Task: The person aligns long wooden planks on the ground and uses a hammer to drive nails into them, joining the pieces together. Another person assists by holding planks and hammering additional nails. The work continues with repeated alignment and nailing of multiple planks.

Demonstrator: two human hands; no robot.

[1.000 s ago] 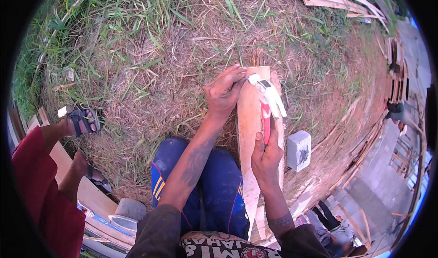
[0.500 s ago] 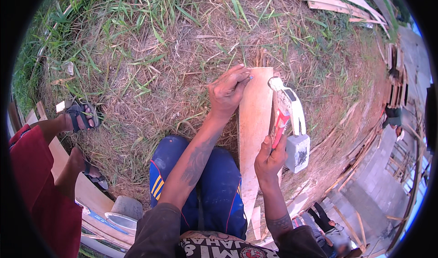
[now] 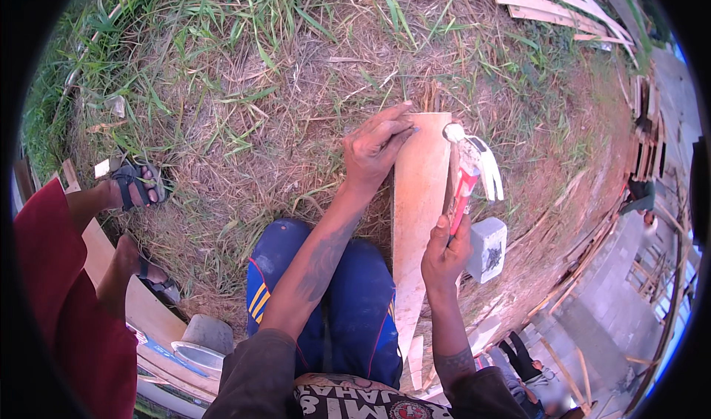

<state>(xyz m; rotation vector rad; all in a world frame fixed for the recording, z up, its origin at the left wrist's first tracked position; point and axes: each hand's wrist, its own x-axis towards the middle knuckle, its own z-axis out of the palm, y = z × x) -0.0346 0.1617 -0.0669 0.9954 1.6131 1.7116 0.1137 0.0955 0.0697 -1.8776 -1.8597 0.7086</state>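
Observation:
A long pale wooden plank (image 3: 418, 212) stretches away from me between my knees and right forearm. At its far end my left hand (image 3: 376, 143) is closed in a pinch against the left edge; a small bluish speck shows at the fingertips, too small to name. My right hand (image 3: 446, 255) grips a claw hammer (image 3: 464, 189) by its red handle, to the right of the plank. The hammer's striking face is beside the plank's far right edge, apart from my left fingers. Just right of my right hand sits a whitish tub (image 3: 478, 247) with small dark pieces inside.
Grass and dry straw cover the ground. On the left stands a person in red clothing (image 3: 67, 271) and sandals (image 3: 133, 184). A grey bucket (image 3: 207, 332) is lower left. Loose boards (image 3: 552, 15) lie far right, more stacked boards (image 3: 648, 141) beyond. Other people (image 3: 533, 367) are lower right.
The whole scene has shifted slightly to the right in view. The hammer head has drawn slightly nearer to me beside the plank. My left hand keeps its pinch.

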